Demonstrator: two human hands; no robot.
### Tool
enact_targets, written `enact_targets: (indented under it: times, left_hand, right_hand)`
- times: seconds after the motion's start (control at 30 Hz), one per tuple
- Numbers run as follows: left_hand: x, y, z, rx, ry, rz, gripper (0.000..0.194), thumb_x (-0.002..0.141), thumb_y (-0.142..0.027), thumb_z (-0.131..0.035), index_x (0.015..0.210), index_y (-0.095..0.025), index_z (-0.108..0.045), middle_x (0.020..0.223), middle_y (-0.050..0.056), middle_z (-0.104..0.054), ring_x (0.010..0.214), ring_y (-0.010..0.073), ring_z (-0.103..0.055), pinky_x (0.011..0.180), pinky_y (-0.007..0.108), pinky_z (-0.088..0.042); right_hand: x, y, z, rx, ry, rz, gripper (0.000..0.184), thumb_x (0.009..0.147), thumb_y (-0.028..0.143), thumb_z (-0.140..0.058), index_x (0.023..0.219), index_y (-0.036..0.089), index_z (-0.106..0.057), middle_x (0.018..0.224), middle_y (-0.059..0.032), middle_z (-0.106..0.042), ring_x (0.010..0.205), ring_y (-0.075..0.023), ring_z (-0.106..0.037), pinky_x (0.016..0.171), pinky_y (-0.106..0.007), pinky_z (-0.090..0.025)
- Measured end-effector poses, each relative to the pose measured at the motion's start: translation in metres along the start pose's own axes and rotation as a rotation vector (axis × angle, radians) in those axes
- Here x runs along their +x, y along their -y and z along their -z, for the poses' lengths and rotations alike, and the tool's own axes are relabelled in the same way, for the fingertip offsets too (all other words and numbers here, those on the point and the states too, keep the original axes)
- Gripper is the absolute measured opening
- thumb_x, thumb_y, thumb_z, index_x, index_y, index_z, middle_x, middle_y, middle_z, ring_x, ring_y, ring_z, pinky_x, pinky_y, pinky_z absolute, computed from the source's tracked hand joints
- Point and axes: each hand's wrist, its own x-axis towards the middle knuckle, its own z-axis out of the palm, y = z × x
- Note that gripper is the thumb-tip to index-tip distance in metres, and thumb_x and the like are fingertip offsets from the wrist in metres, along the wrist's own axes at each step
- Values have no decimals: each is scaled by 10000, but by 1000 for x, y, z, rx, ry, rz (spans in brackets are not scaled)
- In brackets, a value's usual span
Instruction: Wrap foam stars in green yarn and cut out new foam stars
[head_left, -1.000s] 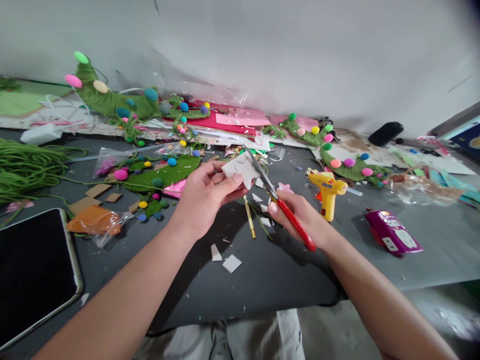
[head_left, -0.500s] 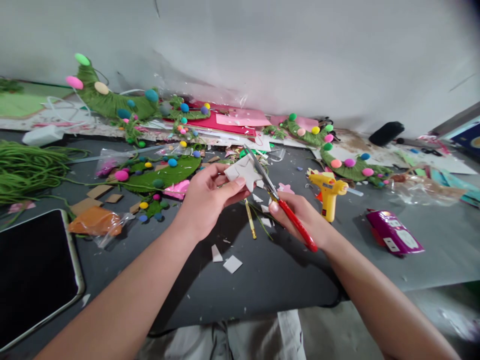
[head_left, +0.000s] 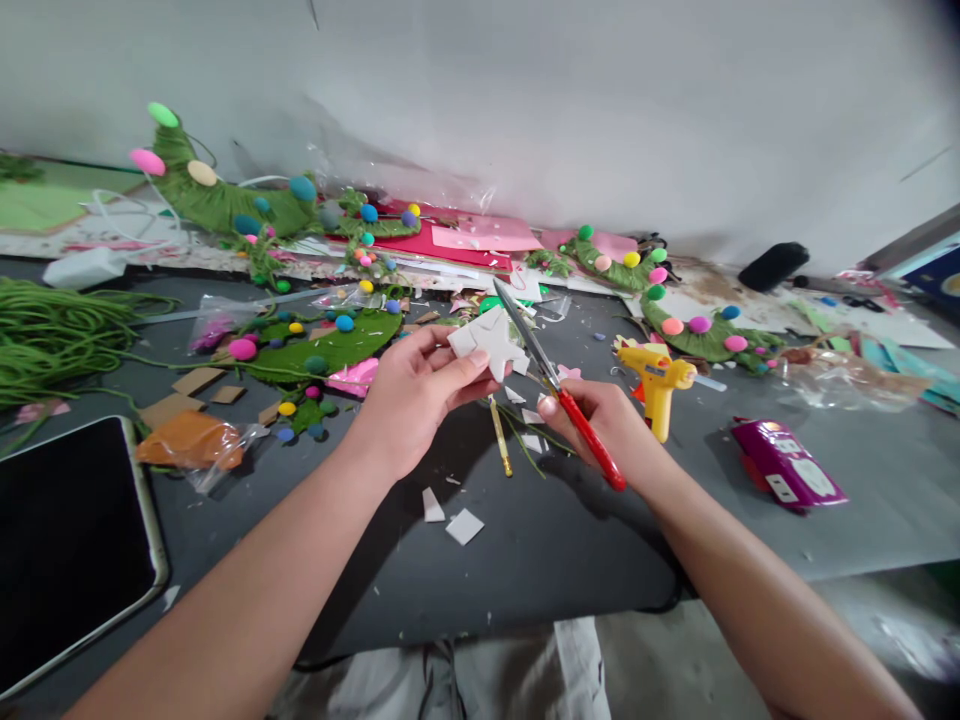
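Between the thumb and fingers of my left hand (head_left: 416,395) is a white foam sheet piece (head_left: 489,343), partly cut into a star shape. My right hand (head_left: 600,425) grips red-handled scissors (head_left: 581,425), their blades pointing up and away, just right of the foam. The blades look nearly closed and stand a little apart from the star's edge. Under the hands lie several white offcuts (head_left: 465,527), a yellow pencil (head_left: 500,437) and a small pink star (head_left: 568,373), partly hidden behind the scissors.
A yellow glue gun (head_left: 658,385) stands right of my right hand, with a purple packet (head_left: 789,465) beyond. To the left are a tablet (head_left: 75,550), an orange bag (head_left: 191,442) and green yarn (head_left: 67,335). Pom-pom-covered green crescents (head_left: 225,205) line the wall side.
The scissors have shifted slightly, drawing away from the foam's right edge. My left hand keeps the foam nearly in place, moved marginally right since the first frame.
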Motion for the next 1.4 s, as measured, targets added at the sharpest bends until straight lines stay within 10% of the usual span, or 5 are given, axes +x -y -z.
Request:
enact_targets:
  times: [0.43, 1.4]
  left_hand:
    - [18, -25, 34, 154, -259, -304, 275, 732, -142, -877, 964, -259, -788, 807, -11, -757, 750, 161, -669, 617, 280, -460]
    - [15, -9, 38, 536, -114, -311, 313, 843, -182, -829, 1136, -281, -879, 949, 22, -807, 881, 197, -712, 787, 330, -556]
  right_hand:
    - [1, -11, 35, -124, 223, -57, 627, 829, 713, -787, 687, 223, -424, 680, 53, -359, 656, -125, -325, 584, -287, -252]
    - [-4, -5, 29, -307, 329, -151, 559, 774, 695, -805, 693, 218, -526, 664, 45, -422, 651, -141, -382, 574, -291, -308]
